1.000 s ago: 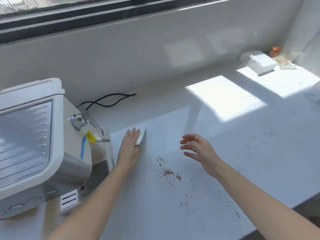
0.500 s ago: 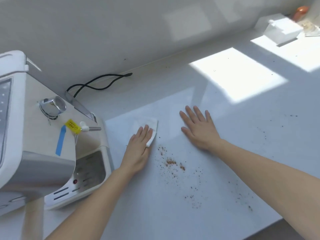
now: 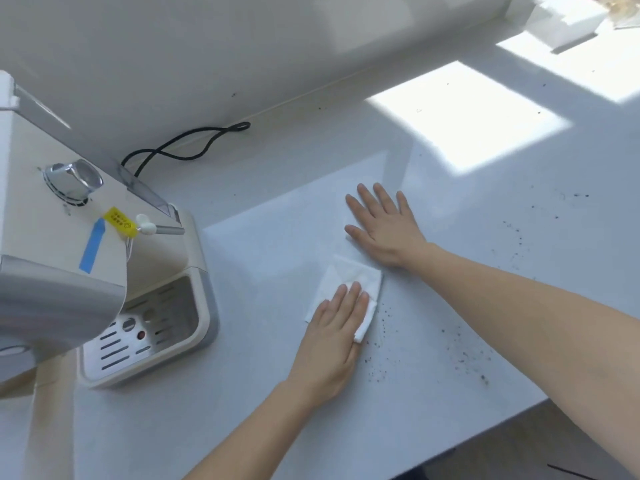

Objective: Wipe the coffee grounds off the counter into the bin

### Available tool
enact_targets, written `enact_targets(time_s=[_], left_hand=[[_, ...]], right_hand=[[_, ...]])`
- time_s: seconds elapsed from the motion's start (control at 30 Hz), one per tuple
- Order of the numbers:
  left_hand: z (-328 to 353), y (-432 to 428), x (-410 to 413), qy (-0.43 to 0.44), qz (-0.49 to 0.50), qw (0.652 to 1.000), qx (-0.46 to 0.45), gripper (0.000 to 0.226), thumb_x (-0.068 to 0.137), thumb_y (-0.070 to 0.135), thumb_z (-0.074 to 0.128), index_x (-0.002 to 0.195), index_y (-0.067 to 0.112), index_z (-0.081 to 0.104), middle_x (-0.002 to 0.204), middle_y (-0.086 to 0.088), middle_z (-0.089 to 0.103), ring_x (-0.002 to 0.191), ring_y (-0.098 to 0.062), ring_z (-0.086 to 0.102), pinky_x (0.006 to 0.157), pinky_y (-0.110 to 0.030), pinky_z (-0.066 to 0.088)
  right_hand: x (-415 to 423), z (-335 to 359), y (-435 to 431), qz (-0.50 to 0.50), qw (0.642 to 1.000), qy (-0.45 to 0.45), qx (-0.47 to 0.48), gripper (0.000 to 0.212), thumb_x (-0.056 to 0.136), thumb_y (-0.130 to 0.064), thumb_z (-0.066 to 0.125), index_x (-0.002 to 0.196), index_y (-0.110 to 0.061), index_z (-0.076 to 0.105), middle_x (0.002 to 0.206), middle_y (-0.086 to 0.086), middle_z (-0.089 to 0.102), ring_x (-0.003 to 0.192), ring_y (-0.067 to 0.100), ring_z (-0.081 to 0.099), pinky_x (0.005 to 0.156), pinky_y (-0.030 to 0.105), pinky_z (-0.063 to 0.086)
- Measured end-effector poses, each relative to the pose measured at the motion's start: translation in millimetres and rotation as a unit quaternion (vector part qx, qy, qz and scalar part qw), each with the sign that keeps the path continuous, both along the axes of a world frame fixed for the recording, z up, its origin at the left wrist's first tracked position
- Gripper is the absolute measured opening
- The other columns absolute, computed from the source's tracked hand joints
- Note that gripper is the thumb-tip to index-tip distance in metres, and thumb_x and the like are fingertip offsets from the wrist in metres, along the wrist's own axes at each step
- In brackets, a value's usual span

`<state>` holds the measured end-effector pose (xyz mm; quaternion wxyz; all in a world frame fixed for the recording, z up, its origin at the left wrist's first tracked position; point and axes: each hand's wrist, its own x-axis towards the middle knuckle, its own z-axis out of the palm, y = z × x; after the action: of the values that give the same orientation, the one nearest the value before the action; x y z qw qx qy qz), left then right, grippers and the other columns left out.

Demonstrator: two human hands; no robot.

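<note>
A folded white paper towel [image 3: 349,282] lies on the white counter [image 3: 467,271]. My left hand [image 3: 334,337] presses flat on its near half, fingers together. Dark coffee grounds [image 3: 460,355] lie scattered to the right of the towel, toward the counter's front edge, with more specks [image 3: 516,233] farther right. My right hand [image 3: 384,225] rests palm down on the bare counter just beyond the towel, fingers spread, holding nothing. No bin shows in this view.
A cream espresso machine [image 3: 79,258] with a drip tray [image 3: 149,327] stands at the left. Its black cord [image 3: 187,143] loops along the back wall. A white box [image 3: 564,19] sits at the far right corner. The counter's front edge [image 3: 485,434] runs diagonally at bottom right.
My left hand has slid the towel right and toward me over the main clump of grounds, which is no longer visible. My right hand has stayed flat on the counter.
</note>
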<state>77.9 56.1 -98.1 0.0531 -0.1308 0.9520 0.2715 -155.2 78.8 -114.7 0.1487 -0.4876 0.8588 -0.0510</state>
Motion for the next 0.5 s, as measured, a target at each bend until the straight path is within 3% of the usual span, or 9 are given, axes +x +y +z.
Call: enact_targets(time_s=[0.13,0.27,0.37,0.5], left_hand=[[5,39,13,-0.010,-0.021,0.999,0.028,0.061,0.098,0.014,0.028,0.148,0.028,-0.004,0.151,0.015,-0.022,0.138,-0.004,-0.029,0.109,-0.026,-0.026],[8,65,25,-0.012,-0.024,0.998,0.053,0.063,0.096,0.010,0.027,0.148,0.030,-0.004,0.151,0.019,-0.021,0.137,0.001,-0.028,0.110,-0.025,-0.025],[14,70,27,0.006,0.005,0.993,0.122,0.060,0.096,0.008,0.028,0.147,0.030,0.006,0.154,0.021,-0.007,0.140,0.006,-0.017,0.115,-0.021,-0.014],[21,51,38,0.073,0.122,0.973,0.183,0.049,0.098,0.017,0.028,0.146,0.028,0.019,0.155,0.018,0.011,0.143,0.004,0.000,0.119,-0.026,0.002]], right_hand=[[0,0,2,0.002,1.000,-0.003,-0.008,0.066,0.093,-0.060,0.009,0.151,-0.033,-0.005,0.161,-0.005,-0.013,0.146,0.019,-0.018,0.117,0.048,-0.013],[1,0,1,0.004,1.000,-0.003,-0.010,0.065,0.094,-0.060,0.010,0.151,-0.032,-0.005,0.161,-0.005,-0.013,0.147,0.019,-0.017,0.117,0.048,-0.012],[1,0,2,0.004,1.000,-0.004,-0.012,0.066,0.093,-0.060,0.009,0.151,-0.032,-0.004,0.161,-0.005,-0.012,0.147,0.019,-0.017,0.117,0.048,-0.012],[0,-1,1,0.006,1.000,-0.001,-0.008,0.066,0.093,-0.061,0.008,0.151,-0.032,-0.004,0.161,-0.005,-0.012,0.147,0.019,-0.017,0.117,0.048,-0.012]])
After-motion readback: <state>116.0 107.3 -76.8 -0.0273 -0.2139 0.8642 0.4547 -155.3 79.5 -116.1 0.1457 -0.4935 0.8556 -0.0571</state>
